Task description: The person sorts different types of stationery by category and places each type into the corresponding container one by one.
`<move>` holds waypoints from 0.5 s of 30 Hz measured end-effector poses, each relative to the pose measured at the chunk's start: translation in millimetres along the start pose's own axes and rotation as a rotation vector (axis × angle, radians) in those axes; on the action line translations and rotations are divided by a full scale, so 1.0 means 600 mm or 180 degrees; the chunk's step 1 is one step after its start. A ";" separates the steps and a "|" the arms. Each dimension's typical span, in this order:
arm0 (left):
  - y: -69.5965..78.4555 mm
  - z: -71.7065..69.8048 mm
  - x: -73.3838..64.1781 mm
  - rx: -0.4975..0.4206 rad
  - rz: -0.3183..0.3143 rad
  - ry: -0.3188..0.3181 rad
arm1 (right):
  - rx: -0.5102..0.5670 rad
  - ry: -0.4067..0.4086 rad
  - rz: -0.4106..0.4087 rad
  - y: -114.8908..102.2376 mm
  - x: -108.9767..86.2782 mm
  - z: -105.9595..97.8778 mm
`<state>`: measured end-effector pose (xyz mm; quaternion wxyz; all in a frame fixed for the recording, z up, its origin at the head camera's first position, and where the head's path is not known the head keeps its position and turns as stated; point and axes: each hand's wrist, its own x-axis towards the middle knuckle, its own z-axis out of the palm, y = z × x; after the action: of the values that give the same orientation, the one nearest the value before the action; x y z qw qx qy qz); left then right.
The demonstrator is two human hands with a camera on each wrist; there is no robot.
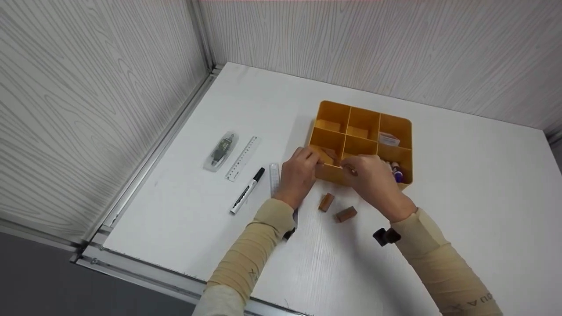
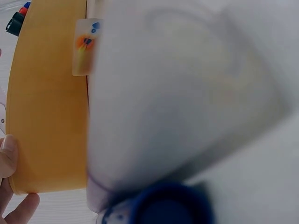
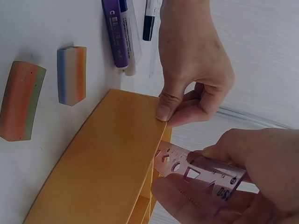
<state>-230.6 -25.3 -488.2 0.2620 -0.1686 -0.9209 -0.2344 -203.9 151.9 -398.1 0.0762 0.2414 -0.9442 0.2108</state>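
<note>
An orange compartment box point(image 1: 331, 175) stands on the white table. At its near left corner my left hand point(image 1: 300, 173) pinches the rim between thumb and fingers, as the right wrist view shows. My right hand point(image 1: 373, 182) is over the near edge. It holds a transparent pinkish stencil ruler point(image 3: 191, 170) with cut-out shapes, one end dipping past the rim into the box. Two striped eraser-like blocks lie before the box, one orange and green point(image 3: 21, 102), the other blue, white and orange point(image 3: 72, 74).
Left of the box lie a clear ruler point(image 1: 242, 159), a second ruler point(image 1: 274, 175), a black-capped marker point(image 1: 247, 192) and a clear package point(image 1: 221, 151). Purple-ended items point(image 1: 398, 173) and a small white block point(image 1: 389, 139) sit in right-hand compartments. Panels point(image 1: 351, 48) enclose the table's back and left.
</note>
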 end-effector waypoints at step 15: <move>0.000 0.002 -0.001 0.0007 -0.0008 0.0014 | -0.0149 0.0027 -0.0050 -0.032 0.019 0.015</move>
<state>-230.6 -24.6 -489.1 0.2639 -0.1666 -0.9207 -0.2341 -204.7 127.8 -396.1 0.0874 0.2460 -0.9466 0.1892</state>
